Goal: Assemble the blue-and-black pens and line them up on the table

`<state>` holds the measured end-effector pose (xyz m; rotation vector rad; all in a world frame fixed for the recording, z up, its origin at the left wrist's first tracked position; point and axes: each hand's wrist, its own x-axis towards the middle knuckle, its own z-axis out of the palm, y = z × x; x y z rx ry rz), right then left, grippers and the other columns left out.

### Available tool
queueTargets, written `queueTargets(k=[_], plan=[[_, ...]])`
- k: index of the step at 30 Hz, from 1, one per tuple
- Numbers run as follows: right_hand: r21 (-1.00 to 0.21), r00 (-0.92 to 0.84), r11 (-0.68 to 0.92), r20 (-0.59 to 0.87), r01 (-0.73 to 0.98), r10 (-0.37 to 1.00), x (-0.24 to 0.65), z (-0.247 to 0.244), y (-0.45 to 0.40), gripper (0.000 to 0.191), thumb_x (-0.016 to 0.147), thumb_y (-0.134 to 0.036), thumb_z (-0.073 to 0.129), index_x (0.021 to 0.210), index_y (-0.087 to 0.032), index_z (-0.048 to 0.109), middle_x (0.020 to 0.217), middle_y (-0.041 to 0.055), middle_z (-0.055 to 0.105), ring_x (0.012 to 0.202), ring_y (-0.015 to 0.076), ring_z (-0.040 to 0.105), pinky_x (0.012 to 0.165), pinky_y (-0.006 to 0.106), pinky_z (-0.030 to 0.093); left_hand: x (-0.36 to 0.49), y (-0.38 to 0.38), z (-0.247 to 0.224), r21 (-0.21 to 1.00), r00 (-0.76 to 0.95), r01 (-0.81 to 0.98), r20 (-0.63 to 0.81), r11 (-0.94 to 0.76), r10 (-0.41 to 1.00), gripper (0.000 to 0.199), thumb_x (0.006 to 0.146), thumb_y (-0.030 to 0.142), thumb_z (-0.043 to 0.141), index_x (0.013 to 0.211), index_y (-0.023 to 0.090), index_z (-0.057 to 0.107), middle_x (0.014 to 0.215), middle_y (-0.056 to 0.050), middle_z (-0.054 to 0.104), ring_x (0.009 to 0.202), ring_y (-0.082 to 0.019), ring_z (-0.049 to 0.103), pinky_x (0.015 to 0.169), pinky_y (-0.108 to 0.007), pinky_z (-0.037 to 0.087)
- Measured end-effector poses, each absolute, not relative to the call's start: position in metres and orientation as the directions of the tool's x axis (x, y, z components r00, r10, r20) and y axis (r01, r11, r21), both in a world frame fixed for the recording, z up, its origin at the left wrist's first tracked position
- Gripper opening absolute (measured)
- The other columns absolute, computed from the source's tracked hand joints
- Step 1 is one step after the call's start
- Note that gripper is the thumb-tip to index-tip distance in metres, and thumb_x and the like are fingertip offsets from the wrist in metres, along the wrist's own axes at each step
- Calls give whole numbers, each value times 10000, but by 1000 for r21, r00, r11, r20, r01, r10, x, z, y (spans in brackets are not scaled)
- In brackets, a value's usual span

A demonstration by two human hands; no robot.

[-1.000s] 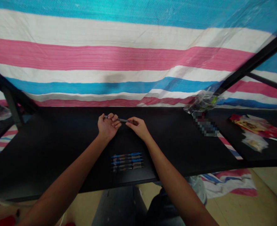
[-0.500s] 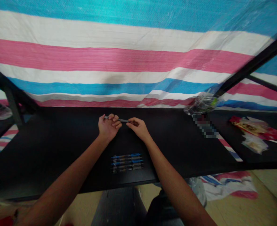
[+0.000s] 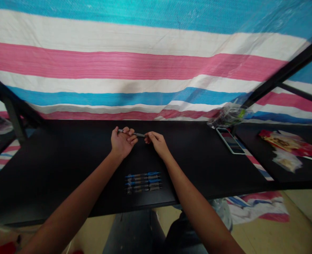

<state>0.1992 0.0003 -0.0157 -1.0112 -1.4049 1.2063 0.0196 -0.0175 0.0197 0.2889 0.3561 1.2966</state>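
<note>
My left hand (image 3: 122, 143), palm turned up, has its fingers curled round a dark pen (image 3: 140, 134) with a silvery part at its left end. The pen lies nearly level above the black table. At its right end the fingertips of my right hand (image 3: 158, 144) are pinched together on the tip. Whether a small part sits between those fingertips I cannot make out. Nearer to me, several blue and black pens (image 3: 143, 182) lie side by side in a row on the table, between my forearms.
The black table (image 3: 195, 169) meets a striped tarp (image 3: 145, 67) at the back. To the right lie a phone (image 3: 230, 141), a crumpled clear plastic bag (image 3: 227, 115) and a red and yellow packet (image 3: 288, 143). Dark metal bars (image 3: 15, 116) slant at both sides.
The right fingers have shifted slightly and are drawn closer together at the pen's end. My left hand and the row of pens have stayed in place.
</note>
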Motion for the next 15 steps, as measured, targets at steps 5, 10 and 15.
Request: queueTargets(k=[5,10,15], plan=[[-990,-126,86,99,-109,987,199,-21,3,580,813,-729,574,863,-165,699,697,45,664,607,150,600,590,289,455,20,-19,24,414,224,-877,-93,242,970,424,972,489,292,686,195,398,676,-5,428,477,-105,379,464,-257,362],[-990,-116,127,134,-62,984,200,-15,1,538,822,-694,593,838,-170,711,684,35,654,587,140,580,583,283,459,21,-19,22,427,232,-869,-96,251,968,477,977,539,278,678,194,417,679,-15,447,475,-109,385,457,-262,366],[-982,-129,184,178,38,976,199,-11,-2,397,821,-584,650,821,-190,699,683,19,648,602,146,578,598,287,475,24,-20,21,451,225,-859,-91,242,970,508,996,563,254,729,191,475,699,-28,511,484,-111,429,462,-253,367]])
